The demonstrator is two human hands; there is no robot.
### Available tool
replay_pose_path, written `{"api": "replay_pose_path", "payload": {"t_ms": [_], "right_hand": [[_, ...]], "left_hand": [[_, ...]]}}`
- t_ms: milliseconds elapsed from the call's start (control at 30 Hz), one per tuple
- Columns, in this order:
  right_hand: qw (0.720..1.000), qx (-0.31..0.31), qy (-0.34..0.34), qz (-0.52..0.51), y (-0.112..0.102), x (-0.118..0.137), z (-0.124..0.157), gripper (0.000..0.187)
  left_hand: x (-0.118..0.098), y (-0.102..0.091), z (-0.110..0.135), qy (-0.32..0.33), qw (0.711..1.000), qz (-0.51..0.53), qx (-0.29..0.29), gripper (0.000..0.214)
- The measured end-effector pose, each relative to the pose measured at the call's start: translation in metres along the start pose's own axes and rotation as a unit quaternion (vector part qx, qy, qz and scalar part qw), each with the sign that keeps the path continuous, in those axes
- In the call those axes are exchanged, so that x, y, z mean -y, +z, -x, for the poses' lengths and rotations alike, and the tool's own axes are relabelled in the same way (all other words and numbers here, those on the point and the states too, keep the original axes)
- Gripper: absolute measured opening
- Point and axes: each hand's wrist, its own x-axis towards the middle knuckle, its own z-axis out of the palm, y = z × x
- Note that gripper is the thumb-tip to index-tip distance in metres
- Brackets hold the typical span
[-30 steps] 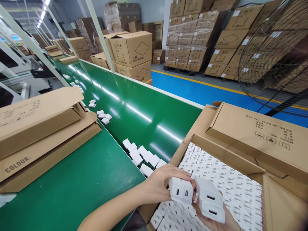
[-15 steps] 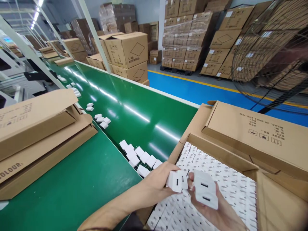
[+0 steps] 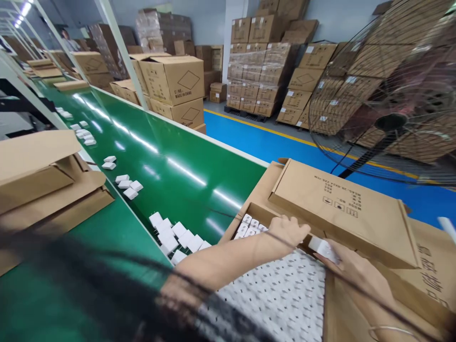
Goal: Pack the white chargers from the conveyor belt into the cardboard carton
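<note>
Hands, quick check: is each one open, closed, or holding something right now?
Left hand: fingers curled down into the carton over the packed chargers; whether it grips anything cannot be told.
Right hand: closed on a white charger.

Wire fan (image 3: 388, 121), stacked cartons (image 3: 249, 80) beyond.

L hand (image 3: 288, 231) palm-down, fingers curled; R hand (image 3: 352, 269) clenched.

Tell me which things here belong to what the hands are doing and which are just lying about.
In hand: left hand, at the far row of the open carton; right hand, holding a white charger; packed chargers.
Lying about: loose chargers on the green belt; flat cartons; fan; stacked boxes.
</note>
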Motion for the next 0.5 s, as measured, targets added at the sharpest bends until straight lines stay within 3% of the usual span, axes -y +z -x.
{"api": "replay_pose_path", "payload": {"t_ms": [167, 367, 500], "right_hand": [[0.999, 0.024, -0.027, -0.032, 0.016, -0.005, 0.001, 0.048], [0.997, 0.014, -0.02, -0.069, 0.025, -0.006, 0.002, 0.055], [0.994, -0.007, -0.019, -0.108, 0.021, -0.003, 0.003, 0.05]], "left_hand": [[-0.004, 0.02, -0.02, 0.035, 0.999, -0.012, 0.021, 0.038], [0.001, 0.033, -0.026, -0.008, 0.997, 0.037, 0.06, 0.042], [-0.002, 0.031, -0.02, -0.028, 0.996, 0.065, 0.054, 0.045]]}}
